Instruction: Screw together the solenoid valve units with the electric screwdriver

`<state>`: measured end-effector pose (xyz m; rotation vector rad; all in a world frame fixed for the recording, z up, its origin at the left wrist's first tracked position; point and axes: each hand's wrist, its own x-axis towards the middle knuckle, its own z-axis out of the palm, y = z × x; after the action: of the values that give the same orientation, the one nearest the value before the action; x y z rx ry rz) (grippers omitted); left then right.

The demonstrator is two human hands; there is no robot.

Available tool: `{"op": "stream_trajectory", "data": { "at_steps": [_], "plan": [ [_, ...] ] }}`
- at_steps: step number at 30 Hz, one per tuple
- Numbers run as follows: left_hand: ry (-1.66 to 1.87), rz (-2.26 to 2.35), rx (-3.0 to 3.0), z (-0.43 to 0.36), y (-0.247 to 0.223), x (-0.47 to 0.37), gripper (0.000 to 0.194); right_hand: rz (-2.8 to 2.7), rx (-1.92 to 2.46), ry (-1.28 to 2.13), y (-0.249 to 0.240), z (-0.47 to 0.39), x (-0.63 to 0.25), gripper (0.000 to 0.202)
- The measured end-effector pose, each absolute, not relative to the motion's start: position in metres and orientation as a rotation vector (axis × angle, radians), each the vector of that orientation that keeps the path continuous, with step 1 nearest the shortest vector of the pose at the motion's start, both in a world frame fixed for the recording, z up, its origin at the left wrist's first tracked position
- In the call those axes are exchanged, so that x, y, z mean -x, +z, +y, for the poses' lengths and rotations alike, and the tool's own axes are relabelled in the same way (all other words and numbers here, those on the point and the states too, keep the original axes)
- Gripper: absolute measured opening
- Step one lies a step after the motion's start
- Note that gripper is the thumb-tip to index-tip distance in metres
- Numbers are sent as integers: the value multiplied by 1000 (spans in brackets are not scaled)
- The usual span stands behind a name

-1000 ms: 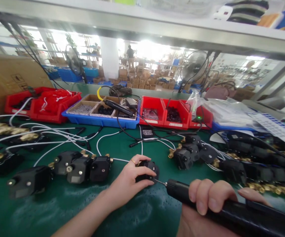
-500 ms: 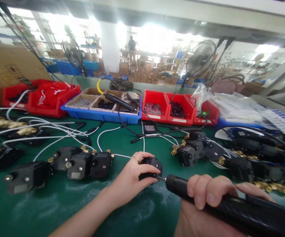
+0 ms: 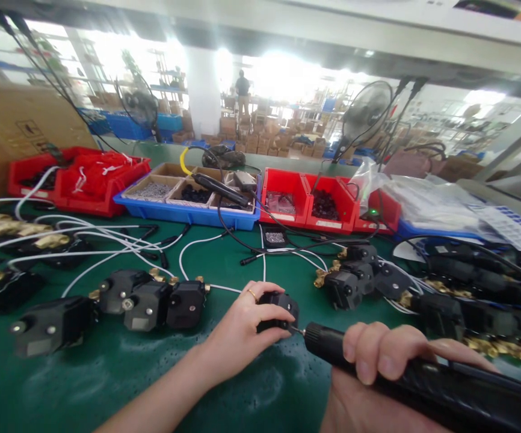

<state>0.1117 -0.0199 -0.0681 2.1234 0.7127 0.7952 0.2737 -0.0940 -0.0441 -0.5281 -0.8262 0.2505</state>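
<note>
My left hand (image 3: 246, 325) is closed around a small black housing (image 3: 293, 307), its thumb and fingers pressing on the sides; part of the housing is hidden behind the fingers. In my right hand (image 3: 387, 352) lies a black electric screwdriver (image 3: 332, 346), gripped round the body and pointing left. Its thin bit meets the right side of the housing near my left fingertips; the screw head there is too small to make out. A white cable (image 3: 224, 288) leads toward the housing from the left.
Black housings with brass fittings stand left (image 3: 145, 304) and right (image 3: 346, 285) on the green table (image 3: 152, 385). Behind are red bins (image 3: 328, 224), a blue tray (image 3: 188, 216) with another screwdriver (image 3: 219, 187) on it, and a small box of screws (image 3: 274, 236). White cables (image 3: 93, 231) cross the left side.
The whole view has shifted slightly downward. My hands, the housing and the screwdriver keep the same positions relative to each other.
</note>
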Motion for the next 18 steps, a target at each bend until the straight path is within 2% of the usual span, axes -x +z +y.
{"op": "stream_trajectory", "data": {
  "at_steps": [7, 14, 18],
  "plan": [
    [806, 691, -2132, -21, -67, -111, 17, -755, 557, 196, -29, -88, -260, 41],
    [826, 724, -2120, -20, -67, -112, 24, -745, 538, 246, -23, -96, -276, 33],
    [819, 743, -2130, -20, -67, -111, 25, -646, 552, 163, -24, -94, -279, 41]
  ]
}}
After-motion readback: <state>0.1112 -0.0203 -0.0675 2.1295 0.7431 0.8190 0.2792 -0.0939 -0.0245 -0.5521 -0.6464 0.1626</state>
